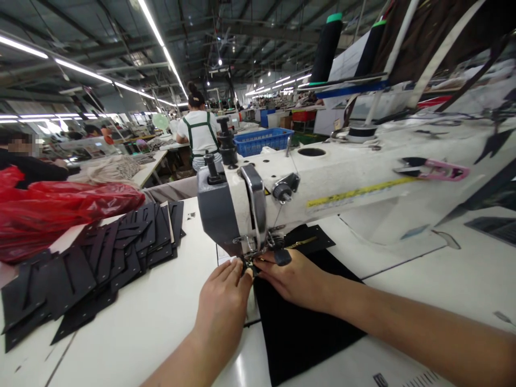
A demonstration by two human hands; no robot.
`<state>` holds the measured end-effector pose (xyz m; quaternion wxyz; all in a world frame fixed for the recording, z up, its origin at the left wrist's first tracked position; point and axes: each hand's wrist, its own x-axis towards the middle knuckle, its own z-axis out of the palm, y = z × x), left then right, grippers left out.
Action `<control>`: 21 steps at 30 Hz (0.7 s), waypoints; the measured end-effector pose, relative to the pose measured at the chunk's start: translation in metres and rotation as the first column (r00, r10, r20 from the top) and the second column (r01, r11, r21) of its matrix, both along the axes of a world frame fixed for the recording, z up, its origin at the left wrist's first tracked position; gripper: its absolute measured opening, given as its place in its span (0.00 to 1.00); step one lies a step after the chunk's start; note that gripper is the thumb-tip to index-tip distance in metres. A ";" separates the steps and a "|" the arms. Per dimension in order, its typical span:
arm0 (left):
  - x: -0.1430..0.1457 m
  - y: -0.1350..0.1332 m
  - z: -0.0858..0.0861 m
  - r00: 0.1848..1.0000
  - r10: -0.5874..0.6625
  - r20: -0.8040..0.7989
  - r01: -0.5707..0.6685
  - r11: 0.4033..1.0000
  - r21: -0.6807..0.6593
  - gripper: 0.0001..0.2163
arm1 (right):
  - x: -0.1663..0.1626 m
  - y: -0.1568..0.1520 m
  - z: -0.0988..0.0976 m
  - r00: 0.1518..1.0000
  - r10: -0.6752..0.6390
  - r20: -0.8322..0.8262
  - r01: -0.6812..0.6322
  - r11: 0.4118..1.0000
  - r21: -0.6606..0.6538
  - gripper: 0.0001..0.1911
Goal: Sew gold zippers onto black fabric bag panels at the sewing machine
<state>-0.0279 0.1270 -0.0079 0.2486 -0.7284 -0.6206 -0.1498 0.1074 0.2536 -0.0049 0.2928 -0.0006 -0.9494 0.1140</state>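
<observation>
L of mach. (346,166), blk pcs (100,258), red bag (76,209)

Two bare hands (222,294), uncovered wrists (331,293), slender bare forearms (407,322)

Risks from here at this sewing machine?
Fingers: the left hand and right hand both have fingertips close to the presser-foot area of the sewing machine; a slip might put one under the needle.

Snips: the pink-handled snips on the machine's arm could shake loose.

Fabric: the right hand might drag the black panel askew.
</observation>
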 end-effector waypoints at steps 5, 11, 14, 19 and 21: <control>0.000 0.002 0.003 1.000 -0.004 0.022 0.004 1.000 0.010 0.11 | -0.003 0.003 -0.003 1.000 0.020 -0.020 -0.020 1.000 0.012 0.10; 0.001 0.003 0.002 0.999 0.000 0.035 -0.001 0.999 0.041 0.10 | -0.003 0.001 -0.005 0.999 -0.013 -0.032 0.013 1.000 -0.009 0.09; 0.000 0.003 0.000 0.999 0.005 0.048 -0.008 0.998 0.056 0.10 | -0.003 0.000 -0.004 1.000 -0.014 -0.028 0.012 0.998 -0.062 0.09; -0.002 0.003 -0.002 0.999 0.010 0.049 -0.014 0.995 0.100 0.11 | -0.004 -0.002 -0.001 1.000 0.013 -0.018 -0.016 0.987 -0.163 0.12; -0.002 0.003 -0.002 0.999 0.001 0.047 -0.007 0.994 0.110 0.11 | -0.005 -0.003 -0.001 0.999 0.035 -0.039 -0.041 0.983 -0.179 0.13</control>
